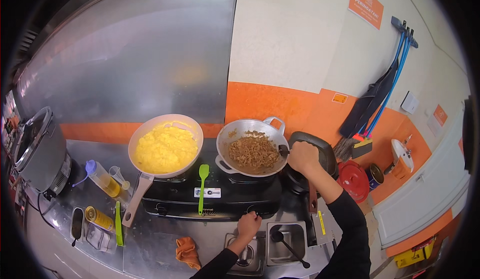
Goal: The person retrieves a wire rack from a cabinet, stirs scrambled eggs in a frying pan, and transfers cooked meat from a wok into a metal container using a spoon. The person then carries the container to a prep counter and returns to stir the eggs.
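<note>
My right hand [303, 155] grips a black cooking utensil [284, 150] at the right rim of an aluminium wok [221, 144]; the fist hides most of its handle. Browned shredded meat [253, 150] lies in the wok, which stands on the right burner of a black Rinnai gas stove [180, 204]. My left hand [249, 224] is at the stove's front, its fingers around the right control knob [252, 208]. On the left burner, a pale frying pan [132, 147] holds yellow scrambled egg [165, 149]. A green silicone spatula [202, 189] rests on the stove between the burners.
Two steel food pans, one lidded [245, 256] and one with a black ladle [287, 247], stand in front. An orange cloth [188, 252] lies left of them. Leftward are an oil bottle [103, 179], a tin [99, 219] and a large cooker [41, 159]. Dark pans [326, 147] sit right.
</note>
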`<state>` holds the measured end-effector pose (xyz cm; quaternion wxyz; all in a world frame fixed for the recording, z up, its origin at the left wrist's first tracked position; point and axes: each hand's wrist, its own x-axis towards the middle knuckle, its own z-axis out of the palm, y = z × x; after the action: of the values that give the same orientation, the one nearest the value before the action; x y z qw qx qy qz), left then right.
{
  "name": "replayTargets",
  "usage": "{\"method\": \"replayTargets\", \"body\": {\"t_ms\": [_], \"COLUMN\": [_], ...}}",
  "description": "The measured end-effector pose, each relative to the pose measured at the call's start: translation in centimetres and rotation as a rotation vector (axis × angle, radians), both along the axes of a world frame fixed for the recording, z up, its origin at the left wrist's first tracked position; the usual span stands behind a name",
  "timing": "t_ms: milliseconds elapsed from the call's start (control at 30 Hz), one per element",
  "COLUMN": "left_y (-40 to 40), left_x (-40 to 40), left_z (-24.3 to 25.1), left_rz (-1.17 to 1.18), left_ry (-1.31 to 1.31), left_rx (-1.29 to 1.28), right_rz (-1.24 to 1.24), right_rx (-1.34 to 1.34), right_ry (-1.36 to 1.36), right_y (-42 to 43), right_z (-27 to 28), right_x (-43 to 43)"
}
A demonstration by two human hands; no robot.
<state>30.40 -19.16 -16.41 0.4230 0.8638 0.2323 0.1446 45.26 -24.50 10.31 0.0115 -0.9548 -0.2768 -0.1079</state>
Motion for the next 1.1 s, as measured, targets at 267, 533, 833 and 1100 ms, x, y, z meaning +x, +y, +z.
{"method": "replayTargets", "body": {"t_ms": [267, 533, 833, 1100], "left_y": [0.7, 6.2, 10.7, 10.2], "left_x": [-5.0, -18.3, -21.5, -20.1], "left_z": [6.0, 5.0, 1.9, 7.3], "left_rz": [-0.138, 0.385, 0.443, 0.331], "left_ry": [0.065, 0.305, 0.318, -0.259], "left_rx": [0.14, 0.681, 0.362, -1.017], "right_rz": [0.189, 0.366, 0.429, 0.351], "right_rx": [0.096, 0.208, -0.253, -0.21], "right_ry": [0.337, 0.115, -0.064, -0.13], "right_y": [0.7, 2.3, 2.2, 5.1], "right_z": [-10.3, -4.1, -3.7, -6.3], "right_x": [10.2, -1.0, -4.2, 0.1]}}
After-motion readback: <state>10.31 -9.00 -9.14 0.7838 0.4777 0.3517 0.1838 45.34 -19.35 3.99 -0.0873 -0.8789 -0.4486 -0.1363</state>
